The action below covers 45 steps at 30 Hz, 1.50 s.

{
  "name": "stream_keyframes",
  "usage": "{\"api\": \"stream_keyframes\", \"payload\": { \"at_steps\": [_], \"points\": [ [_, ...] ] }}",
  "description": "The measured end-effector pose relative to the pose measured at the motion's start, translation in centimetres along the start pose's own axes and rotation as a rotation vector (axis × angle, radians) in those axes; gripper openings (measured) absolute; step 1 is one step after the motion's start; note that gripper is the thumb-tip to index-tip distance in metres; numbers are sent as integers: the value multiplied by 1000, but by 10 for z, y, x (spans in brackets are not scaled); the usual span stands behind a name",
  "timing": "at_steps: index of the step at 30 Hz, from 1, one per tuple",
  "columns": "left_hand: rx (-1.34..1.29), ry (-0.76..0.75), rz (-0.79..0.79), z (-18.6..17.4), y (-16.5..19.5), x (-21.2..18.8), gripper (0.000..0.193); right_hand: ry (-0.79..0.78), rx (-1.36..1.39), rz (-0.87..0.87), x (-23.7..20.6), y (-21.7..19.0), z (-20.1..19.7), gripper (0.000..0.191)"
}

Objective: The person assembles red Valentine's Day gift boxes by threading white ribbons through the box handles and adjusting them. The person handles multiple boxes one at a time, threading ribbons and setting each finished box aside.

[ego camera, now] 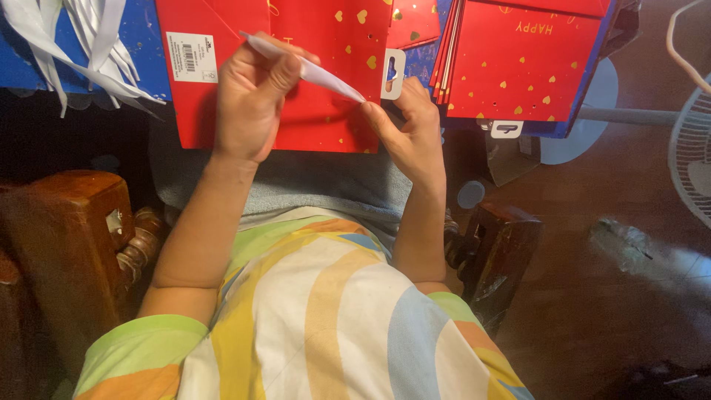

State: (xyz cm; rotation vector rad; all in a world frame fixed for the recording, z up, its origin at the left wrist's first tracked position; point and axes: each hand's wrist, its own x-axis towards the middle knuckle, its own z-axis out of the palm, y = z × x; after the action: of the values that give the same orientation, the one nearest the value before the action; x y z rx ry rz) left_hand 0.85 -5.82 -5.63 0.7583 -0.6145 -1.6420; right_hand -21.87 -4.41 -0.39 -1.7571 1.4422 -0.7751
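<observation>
Over the red gift bag (326, 111) lying flat on my lap, my left hand (248, 100) is closed around a white ribbon strip (311, 70), while my right hand (411, 130) pinches its pointed end just beside the bag's white hang tab (392, 74). More red bags (518, 67) lie stacked to the right of it.

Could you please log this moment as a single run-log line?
left hand: grips white ribbon | right hand: pinches ribbon tip | beneath: red gift bag with gold hearts | beside: bag stack

left hand (252, 100) gripping white ribbon (311, 70), right hand (411, 126) pinching tip
</observation>
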Motion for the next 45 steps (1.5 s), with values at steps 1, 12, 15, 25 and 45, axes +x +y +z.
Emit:
{"api": "stream_keyframes", "payload": {
  "at_steps": [1, 12, 15, 25, 45],
  "points": [
    [-105, 23, -27, -1, 1, 3, 13, -1, -5, 6, 0, 1, 0, 19],
    [963, -141, 299, 39, 9, -5, 20, 1, -45, -27, 1, 2, 1, 20],
    [956, -122, 308, 44, 11, -3, 14, -4, -42, -46, 1, 0, 1, 20],
    [452, -165, -19, 25, 11, -1, 7, -17, -19, -39, 2, -2, 0, 20],
    [-113, -44, -57, -11, 3, 6, 17, -20, -16, -36, 1, 0, -2, 18]
  ]
}}
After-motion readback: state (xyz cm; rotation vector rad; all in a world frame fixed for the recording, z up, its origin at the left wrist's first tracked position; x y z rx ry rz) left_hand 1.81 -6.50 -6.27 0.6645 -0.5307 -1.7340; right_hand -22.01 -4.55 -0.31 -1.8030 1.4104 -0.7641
